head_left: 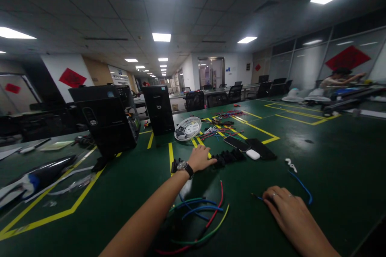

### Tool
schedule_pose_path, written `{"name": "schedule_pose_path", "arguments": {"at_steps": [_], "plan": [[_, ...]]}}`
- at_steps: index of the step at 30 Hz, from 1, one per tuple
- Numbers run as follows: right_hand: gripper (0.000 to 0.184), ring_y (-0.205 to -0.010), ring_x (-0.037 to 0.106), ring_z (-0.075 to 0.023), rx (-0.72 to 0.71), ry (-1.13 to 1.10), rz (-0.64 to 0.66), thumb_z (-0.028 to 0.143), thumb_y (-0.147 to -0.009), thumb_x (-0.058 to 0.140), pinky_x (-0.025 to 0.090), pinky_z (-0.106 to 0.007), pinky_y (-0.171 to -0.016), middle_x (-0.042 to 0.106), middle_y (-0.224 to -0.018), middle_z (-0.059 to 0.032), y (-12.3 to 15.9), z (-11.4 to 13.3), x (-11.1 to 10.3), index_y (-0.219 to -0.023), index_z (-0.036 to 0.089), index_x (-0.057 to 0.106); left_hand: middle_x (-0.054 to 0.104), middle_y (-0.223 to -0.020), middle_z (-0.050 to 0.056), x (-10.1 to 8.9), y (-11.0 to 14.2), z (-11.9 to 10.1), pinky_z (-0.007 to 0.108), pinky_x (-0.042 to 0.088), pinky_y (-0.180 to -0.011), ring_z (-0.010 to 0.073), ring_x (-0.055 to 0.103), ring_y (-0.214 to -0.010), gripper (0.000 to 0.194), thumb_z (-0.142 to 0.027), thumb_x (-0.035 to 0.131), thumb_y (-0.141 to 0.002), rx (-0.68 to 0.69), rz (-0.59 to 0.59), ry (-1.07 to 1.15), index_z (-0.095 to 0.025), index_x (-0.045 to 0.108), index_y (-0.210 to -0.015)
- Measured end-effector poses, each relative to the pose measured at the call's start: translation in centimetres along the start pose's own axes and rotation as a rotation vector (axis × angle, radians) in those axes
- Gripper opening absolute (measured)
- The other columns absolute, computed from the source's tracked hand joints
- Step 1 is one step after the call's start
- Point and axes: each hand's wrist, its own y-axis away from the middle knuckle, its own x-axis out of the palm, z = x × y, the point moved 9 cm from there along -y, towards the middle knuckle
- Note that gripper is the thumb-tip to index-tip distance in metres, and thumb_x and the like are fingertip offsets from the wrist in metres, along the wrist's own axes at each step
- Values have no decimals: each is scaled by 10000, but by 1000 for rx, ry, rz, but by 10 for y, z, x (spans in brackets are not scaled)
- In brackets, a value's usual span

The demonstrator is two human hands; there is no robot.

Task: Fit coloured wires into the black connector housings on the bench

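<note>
My left hand [200, 158], with a watch on its wrist, reaches forward over the table beside a row of small black parts [227, 157]. Its thumb points right at the parts, apart from the other fingers; the fingertips are partly hidden. Near the front right, my right hand [285, 207] pinches a short blue wire [258, 197]; the wire's dark tip sticks out to the left. Between my arms lie loose wires: red [221, 194], blue [200, 209] and a yellow-green one [221, 225]. Another blue wire [304, 186] curves beyond my right hand.
Two black computer towers [105, 124] [158, 108] stand at the left. A white basket [188, 128] sits past my left hand, near scattered coloured wires [229, 114]. A phone [237, 143], white case [253, 154] and white earbuds [291, 164] lie right. Another person [339, 78] sits far right.
</note>
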Motion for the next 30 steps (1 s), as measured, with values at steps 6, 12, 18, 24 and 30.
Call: {"name": "schedule_pose_path", "arguments": {"at_steps": [6,12,18,24,30], "plan": [[218,-681,653,-214,104,-219,81,348,-950,371,456,-323,-626,668,-804,-49,-27,27,-24,-988,236,554,634,-826,87,11,-1,-19,395,428,-855,296,577,-938,314,-422,749,-648,21,41,183,-190,583,-777],[183,-687,641,-201,9,-515,65,316,-946,425,416,-287,-631,673,-790,-29,-81,90,-31,-996,228,578,640,-964,67,3,38,-2,335,524,-733,188,648,-837,448,-240,710,-744,-241,-127,1229,-194,447,-1103],[277,-530,557,-167,-101,-636,8,294,-940,442,358,-249,-517,591,-598,14,-124,139,1,-1130,178,607,616,-1099,86,-16,88,25,378,552,-808,206,660,-925,488,-113,773,-685,-329,-345,1758,-191,527,-1099],[324,-572,607,-170,-176,-623,-21,259,-955,423,430,-248,-565,635,-666,-2,-114,167,17,-1245,165,534,632,-1132,57,-18,114,21,395,462,-990,191,626,-1057,542,-59,764,-683,-228,-327,1882,-241,504,-1123],[282,-824,688,-204,-272,-578,-51,235,-963,414,505,-276,-728,707,-888,-62,-99,168,15,-1175,196,596,666,-1101,84,-10,115,11,402,446,-976,210,641,-1032,530,-93,762,-680,-240,-315,1946,-238,473,-1101]]}}
